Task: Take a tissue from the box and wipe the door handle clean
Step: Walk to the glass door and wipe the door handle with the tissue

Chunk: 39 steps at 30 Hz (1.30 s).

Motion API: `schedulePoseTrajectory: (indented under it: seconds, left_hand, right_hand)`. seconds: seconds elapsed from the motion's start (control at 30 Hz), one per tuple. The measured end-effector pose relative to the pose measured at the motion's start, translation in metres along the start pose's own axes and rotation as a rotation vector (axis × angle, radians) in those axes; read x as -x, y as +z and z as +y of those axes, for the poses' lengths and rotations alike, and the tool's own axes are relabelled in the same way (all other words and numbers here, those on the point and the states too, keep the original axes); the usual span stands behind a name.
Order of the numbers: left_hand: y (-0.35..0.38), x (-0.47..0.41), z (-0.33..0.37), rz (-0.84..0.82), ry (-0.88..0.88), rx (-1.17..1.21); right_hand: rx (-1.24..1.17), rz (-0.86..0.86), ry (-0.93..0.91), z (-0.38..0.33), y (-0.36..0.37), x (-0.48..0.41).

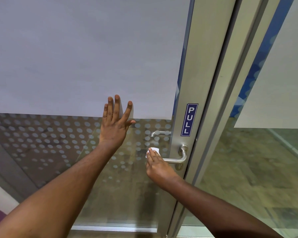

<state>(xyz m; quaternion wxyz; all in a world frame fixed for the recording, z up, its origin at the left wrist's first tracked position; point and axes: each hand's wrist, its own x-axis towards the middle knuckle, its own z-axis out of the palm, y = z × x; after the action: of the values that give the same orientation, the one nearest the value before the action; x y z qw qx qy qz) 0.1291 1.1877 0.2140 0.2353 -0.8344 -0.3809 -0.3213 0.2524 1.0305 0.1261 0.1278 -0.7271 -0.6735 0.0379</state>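
A silver lever door handle sticks out from the metal door frame, low and right of centre. My right hand covers the handle's free end and presses a white tissue against it; part of the tissue shows above my fingers. My left hand lies flat on the glass door, fingers spread, up and left of the handle. The tissue box is not in view.
A blue PULL sticker is fixed on the grey frame above the handle. A second handle shows through the dotted glass on the far side. Another glass panel stands to the right.
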Motion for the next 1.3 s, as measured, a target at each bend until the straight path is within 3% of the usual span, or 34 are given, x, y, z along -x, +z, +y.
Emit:
schedulePoseTrajectory:
  seconds: [0.3, 0.57, 0.87, 1.3]
  left_hand:
    - [-0.003, 0.001, -0.001, -0.003, 0.008, 0.0]
    - [0.001, 0.001, -0.001, -0.001, -0.001, -0.007]
    - [0.001, 0.0, 0.0, 0.006, 0.003, -0.001]
    - [0.005, 0.0, -0.001, -0.019, -0.008, -0.072]
  right_hand:
    - [-0.004, -0.002, -0.182, 0.025, -0.016, 0.021]
    - [0.293, 0.31, -0.551, 0.06, -0.037, 0.045]
    - [0.14, 0.292, -0.553, 0.093, -0.04, 0.059]
    - [0.089, 0.437, -0.617, 0.121, -0.038, 0.064]
